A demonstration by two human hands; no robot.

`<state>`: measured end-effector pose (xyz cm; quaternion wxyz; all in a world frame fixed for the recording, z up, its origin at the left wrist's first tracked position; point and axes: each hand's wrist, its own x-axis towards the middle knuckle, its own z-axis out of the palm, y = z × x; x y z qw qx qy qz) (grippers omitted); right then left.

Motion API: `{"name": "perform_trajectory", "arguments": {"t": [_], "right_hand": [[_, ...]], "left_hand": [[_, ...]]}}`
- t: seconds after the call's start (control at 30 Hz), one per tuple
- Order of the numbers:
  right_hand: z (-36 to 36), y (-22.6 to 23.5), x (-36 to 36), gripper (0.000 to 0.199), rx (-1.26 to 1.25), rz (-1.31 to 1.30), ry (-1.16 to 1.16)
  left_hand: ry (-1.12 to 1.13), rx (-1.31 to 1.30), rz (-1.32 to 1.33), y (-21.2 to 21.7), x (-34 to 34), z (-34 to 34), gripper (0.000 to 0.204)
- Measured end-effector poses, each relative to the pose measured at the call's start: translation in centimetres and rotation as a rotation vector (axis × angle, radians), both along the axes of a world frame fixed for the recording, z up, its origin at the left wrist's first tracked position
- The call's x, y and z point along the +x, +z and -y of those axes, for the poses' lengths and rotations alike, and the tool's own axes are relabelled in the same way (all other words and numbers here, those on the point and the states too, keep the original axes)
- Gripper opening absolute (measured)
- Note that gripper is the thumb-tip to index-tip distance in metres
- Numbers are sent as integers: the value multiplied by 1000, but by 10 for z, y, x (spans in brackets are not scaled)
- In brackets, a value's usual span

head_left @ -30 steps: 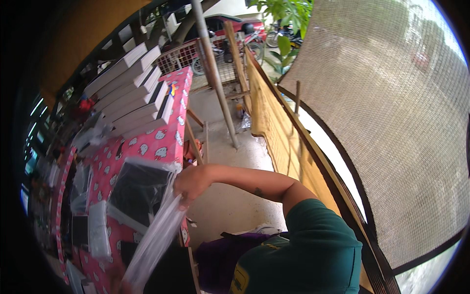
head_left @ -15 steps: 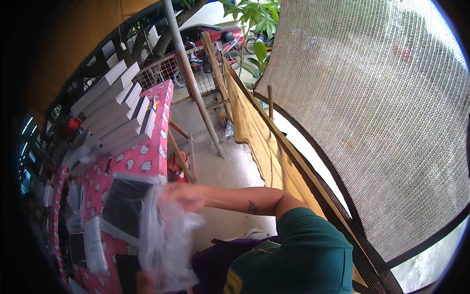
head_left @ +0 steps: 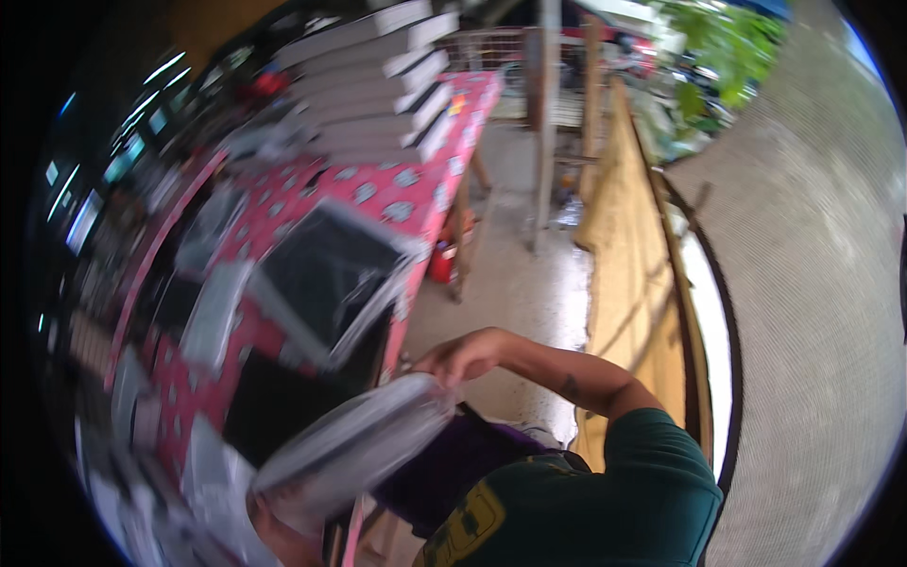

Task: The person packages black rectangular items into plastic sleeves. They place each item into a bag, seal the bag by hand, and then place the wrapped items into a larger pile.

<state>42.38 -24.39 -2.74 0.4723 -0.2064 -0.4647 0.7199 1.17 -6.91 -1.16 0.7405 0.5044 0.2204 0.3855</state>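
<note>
— What have the hands got?

— From my feed, the right hand (head_left: 465, 356) pinches the upper end of a clear plastic bag (head_left: 354, 446), just off the table's (head_left: 416, 203) near edge. The left hand (head_left: 283, 534) sits at the bag's lower end, blurred; I cannot tell whether its fingers are closed.

— How will it handle?

— Light, limp and slick, I'd judge. I'd hold it by the open rim at both corners, not the middle. A black flat item in a plastic sleeve (head_left: 326, 274) lies near that edge.
</note>
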Motion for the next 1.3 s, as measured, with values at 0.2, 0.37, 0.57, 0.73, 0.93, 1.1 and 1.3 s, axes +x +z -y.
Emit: {"name": "perform_trajectory", "arguments": {"t": [0.2, 0.37, 0.57, 0.73, 0.93, 1.1, 1.3], "right_hand": [[-43, -58, -68, 53, 1, 645, -691], [-43, -83, -103, 53, 6, 852, -755], [-57, -77, -110, 58, 56, 897, -755], [-56, -52, -100, 44, -2, 674, -814], [-70, 18, -63, 23, 39, 45, -370], [-129, 124, -85, 57, 236, -242, -275], [-241, 105, -112, 22, -66, -404, -350]], "left_hand": [[376, 218, -440, -39, -18, 71, 36], [783, -56, -524, -69, 13, 126, 44], [839, 21, -755, -90, 12, 127, 53], [984, 18, -557, -55, 23, 136, 42], [832, 17, 114, 10, -11, 127, 15], [529, 95, 700, 108, -9, 64, 43], [600, 39, 678, 87, -23, -50, 32]]}}
